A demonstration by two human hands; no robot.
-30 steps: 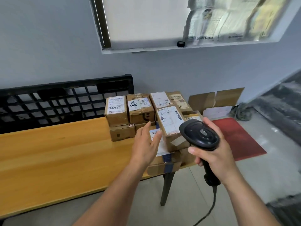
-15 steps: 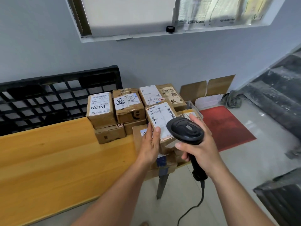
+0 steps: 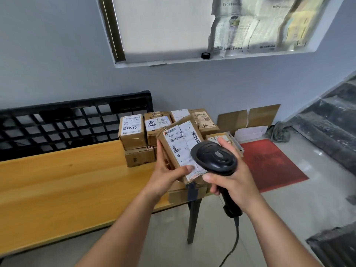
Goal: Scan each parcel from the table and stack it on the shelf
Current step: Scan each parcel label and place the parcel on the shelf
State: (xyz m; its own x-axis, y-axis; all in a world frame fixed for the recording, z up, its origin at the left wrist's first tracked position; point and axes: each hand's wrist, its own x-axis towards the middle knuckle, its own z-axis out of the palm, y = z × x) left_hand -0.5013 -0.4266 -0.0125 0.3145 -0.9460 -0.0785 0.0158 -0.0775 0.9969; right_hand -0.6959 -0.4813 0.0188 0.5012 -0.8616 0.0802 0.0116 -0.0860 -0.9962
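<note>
My left hand grips a brown cardboard parcel with a white barcode label, thumb on its lower label edge, tilting it up off the pile. My right hand holds a black corded barcode scanner by the handle, its head right beside the parcel's label. Several more taped cardboard parcels are stacked at the right end of the yellow wooden table. One more parcel lies behind the scanner.
A black plastic lattice crate leans against the wall behind the table. Flattened cardboard and a red mat lie on the floor at right. Dark stairs rise at far right. A wall recess sits above.
My left hand reached the top parcel, took hold of it and lifted it, tilted, toward me. The scanner in my right hand moved closer to its label.
</note>
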